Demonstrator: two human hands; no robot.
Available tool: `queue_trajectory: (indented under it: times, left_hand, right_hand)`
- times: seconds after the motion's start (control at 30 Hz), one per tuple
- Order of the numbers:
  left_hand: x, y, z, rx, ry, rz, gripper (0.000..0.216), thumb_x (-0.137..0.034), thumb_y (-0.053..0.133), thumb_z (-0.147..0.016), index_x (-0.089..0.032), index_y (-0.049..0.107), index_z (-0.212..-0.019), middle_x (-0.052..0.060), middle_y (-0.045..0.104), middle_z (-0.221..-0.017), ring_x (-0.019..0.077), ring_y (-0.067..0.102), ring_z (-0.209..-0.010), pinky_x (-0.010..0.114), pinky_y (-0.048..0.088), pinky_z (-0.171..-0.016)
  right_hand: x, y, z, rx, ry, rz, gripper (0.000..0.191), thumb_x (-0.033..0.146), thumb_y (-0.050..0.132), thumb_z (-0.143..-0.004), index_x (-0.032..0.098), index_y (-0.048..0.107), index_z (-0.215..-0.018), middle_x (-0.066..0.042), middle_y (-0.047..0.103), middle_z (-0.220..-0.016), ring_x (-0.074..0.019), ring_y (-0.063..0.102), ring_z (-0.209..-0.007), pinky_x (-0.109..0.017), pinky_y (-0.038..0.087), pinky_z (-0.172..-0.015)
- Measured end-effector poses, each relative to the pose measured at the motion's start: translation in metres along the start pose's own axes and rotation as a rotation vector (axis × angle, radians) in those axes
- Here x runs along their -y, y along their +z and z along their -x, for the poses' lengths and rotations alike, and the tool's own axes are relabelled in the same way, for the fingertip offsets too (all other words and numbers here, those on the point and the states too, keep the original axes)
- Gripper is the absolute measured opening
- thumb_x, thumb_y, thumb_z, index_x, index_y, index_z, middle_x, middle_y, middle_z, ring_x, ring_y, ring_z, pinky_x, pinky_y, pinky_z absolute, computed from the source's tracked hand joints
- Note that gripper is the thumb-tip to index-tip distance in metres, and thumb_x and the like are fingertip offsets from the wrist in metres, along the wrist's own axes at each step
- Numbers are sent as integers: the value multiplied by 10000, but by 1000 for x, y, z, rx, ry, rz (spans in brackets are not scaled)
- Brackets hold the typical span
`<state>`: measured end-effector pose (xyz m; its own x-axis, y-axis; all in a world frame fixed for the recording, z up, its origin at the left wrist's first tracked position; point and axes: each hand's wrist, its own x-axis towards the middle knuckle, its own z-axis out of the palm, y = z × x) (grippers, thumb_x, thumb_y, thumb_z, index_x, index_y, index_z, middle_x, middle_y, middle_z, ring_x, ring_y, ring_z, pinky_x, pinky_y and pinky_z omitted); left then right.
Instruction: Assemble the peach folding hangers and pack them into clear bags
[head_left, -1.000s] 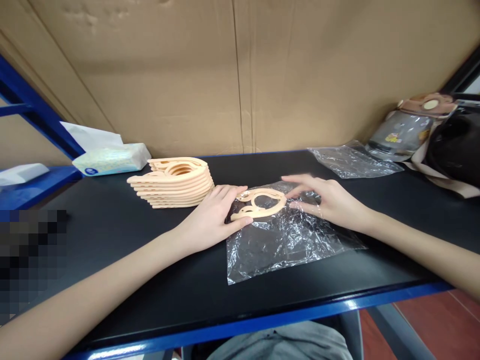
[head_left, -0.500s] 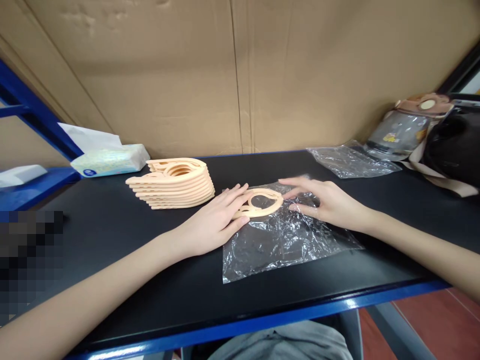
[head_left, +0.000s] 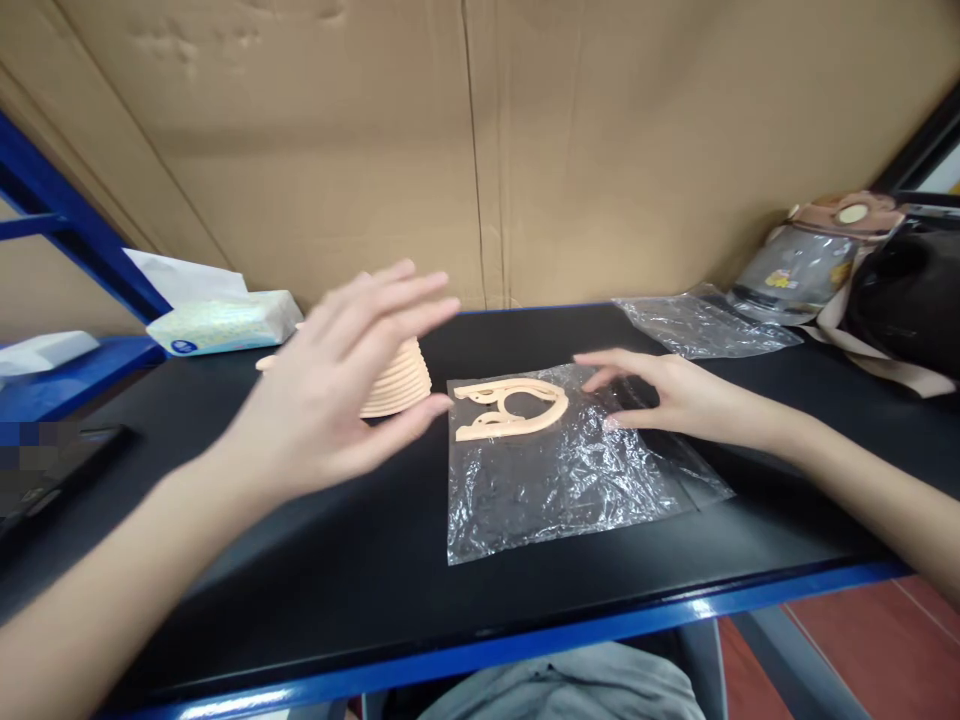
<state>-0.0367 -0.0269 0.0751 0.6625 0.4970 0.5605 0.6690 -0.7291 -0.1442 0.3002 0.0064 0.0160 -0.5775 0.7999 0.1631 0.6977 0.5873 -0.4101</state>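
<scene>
A flat peach plastic piece (head_left: 512, 408) lies inside the top corner of a clear plastic bag (head_left: 559, 480) on the black table (head_left: 315, 570). My right hand (head_left: 670, 395) rests on the bag just right of the piece, fingers stretched out flat. My left hand (head_left: 341, 385) is raised above the table, open with fingers spread and empty. It hangs in front of a stack of several more peach pieces (head_left: 401, 380) and hides most of it.
A tissue pack (head_left: 221, 320) sits at the back left by a blue shelf frame (head_left: 67, 230). More clear bags (head_left: 701, 325), a lidded container (head_left: 814, 255) and a dark bag (head_left: 911, 295) are at the back right. A cardboard wall (head_left: 480, 150) stands behind.
My left hand let go of the peach piece, lifted off the table and moved left toward the stack. The piece now lies fully in the bag. My right hand stayed on the bag.
</scene>
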Motion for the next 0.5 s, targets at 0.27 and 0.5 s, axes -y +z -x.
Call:
queue_trajectory:
  times: [0.27, 0.5]
  left_hand:
    - [83, -22, 19, 267, -321, -20, 960, -864, 419, -702, -164, 466, -1358, 121, 340, -1523, 363, 183, -1442, 548, 176, -1131]
    - [111, -16, 31, 435, -443, 67, 1076, -913, 416, -646, -155, 415, -1409, 125, 353, -1524, 349, 183, -1446, 537, 162, -1138]
  right_hand:
    - [-11, 3, 0, 39, 25, -109, 775, 528, 662, -792, 287, 333, -1451, -68, 596, -1305, -253, 550, -1191, -448, 425, -1017]
    - [-9, 7, 1, 49, 36, -77, 726, 535, 630, -823, 341, 325, -1452, -44, 565, -1329, -239, 507, -1229, -447, 386, -1056]
